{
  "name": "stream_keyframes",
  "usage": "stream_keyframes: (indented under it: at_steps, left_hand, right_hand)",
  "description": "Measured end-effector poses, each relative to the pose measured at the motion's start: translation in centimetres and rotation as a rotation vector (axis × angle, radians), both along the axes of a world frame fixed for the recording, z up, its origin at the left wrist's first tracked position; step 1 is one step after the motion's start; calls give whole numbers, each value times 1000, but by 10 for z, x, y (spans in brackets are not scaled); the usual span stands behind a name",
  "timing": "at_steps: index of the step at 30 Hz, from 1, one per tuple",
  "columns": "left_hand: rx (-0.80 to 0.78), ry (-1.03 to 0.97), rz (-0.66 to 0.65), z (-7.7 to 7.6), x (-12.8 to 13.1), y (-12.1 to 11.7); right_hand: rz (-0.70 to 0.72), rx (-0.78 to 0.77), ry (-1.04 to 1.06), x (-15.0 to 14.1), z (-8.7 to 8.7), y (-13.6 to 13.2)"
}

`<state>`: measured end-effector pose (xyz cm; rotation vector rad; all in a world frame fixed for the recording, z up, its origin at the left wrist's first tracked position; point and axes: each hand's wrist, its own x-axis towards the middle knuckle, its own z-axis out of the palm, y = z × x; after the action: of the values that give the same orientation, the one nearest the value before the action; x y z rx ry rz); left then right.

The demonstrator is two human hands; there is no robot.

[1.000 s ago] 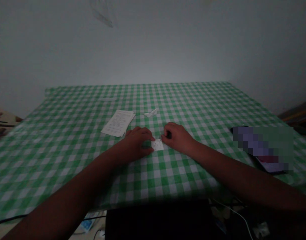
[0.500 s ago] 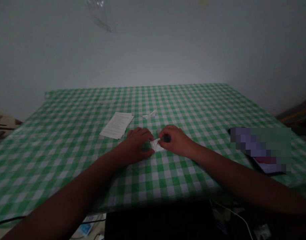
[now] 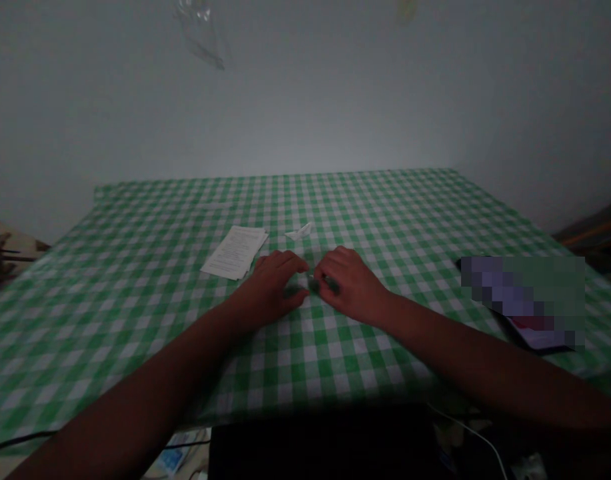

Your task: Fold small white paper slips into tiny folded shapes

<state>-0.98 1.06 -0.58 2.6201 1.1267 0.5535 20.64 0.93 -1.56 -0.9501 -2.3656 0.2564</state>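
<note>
My right hand (image 3: 350,285) is closed, its thumb and fingertips pinched together over the green-and-white checked tablecloth (image 3: 305,373). Only a small pale edge of the folded paper (image 3: 310,274) shows at its fingertips; the rest is hidden behind the fingers. Close by on the left, my left hand (image 3: 272,287) has its thumb and forefinger apart, with the forefinger tip near that paper edge. Whether it touches the paper I cannot tell. Beyond the hands lies a small folded white paper piece (image 3: 299,232) with pointed ends.
A stack of printed paper sheets (image 3: 234,252) lies just beyond my left hand. A phone-like dark-edged device (image 3: 505,293), partly blurred out, is on the right. A pale wall (image 3: 335,93) rises behind the table; cables hang by the front edge.
The folded paper lay visible on the cloth between both hands; now it is almost wholly hidden at the right fingertips. The right hand has turned slightly, its thumb lower.
</note>
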Motion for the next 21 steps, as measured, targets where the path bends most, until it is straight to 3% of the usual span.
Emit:
stream_keyframes:
  at_steps: [5,9,15,21]
  left_hand:
    - [-73,28,-124,-1,-1,3]
    - [-132,63,-176,-2,-4,5]
    - [-113,96,-157,3,-4,2]
    - [-70,111,-165,3,-5,1]
  right_hand:
    - [229,-137,-32,0,-10,2]
    - [255,-222,-10,8,-6,4]
    - [292,-205,-129,21,10,8]
    - [279,-185,-101,20,4,8]
